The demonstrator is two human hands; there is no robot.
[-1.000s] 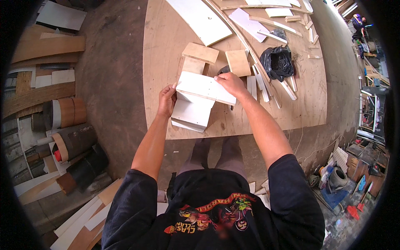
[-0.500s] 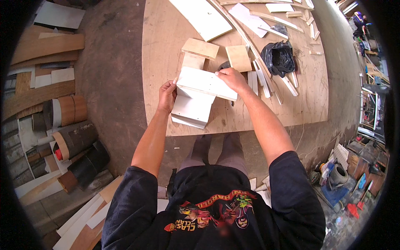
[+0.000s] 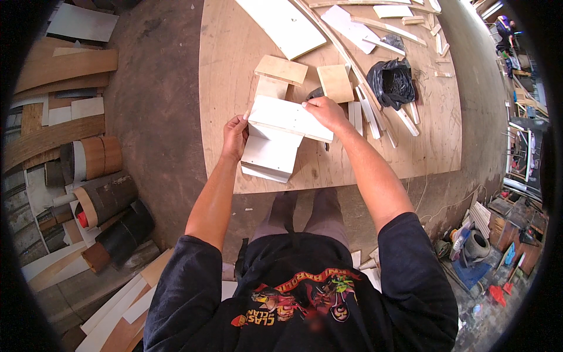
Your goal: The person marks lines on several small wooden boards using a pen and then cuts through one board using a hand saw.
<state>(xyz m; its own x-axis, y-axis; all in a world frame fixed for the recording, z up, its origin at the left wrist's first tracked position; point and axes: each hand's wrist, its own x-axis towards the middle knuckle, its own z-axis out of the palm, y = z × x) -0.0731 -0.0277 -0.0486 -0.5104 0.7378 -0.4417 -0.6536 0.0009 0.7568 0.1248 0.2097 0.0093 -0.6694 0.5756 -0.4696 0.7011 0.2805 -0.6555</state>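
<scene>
A white-faced wooden box-like assembly (image 3: 271, 154), made of boards joined at angles, is at the near edge of the wooden work table (image 3: 229, 70). Its top white board (image 3: 284, 118) has small dark dots along it. My left hand (image 3: 236, 137) grips the left end of that board, fingers closed round the edge. On the far right side, my right hand (image 3: 326, 114) pinches the same board, thumb on top. The undersides of both grips are hidden. Just beyond stands another assembly of tan boards (image 3: 281, 69), and a square tan block (image 3: 335, 83) lies by my right hand.
A black plastic bag (image 3: 389, 82) sits open at the right among thin white strips (image 3: 406, 122). A large white board (image 3: 281, 26) lies at the back. Stacked planks and rolled sheets (image 3: 108, 196) line the left floor; tools and scraps (image 3: 475, 246) crowd the right.
</scene>
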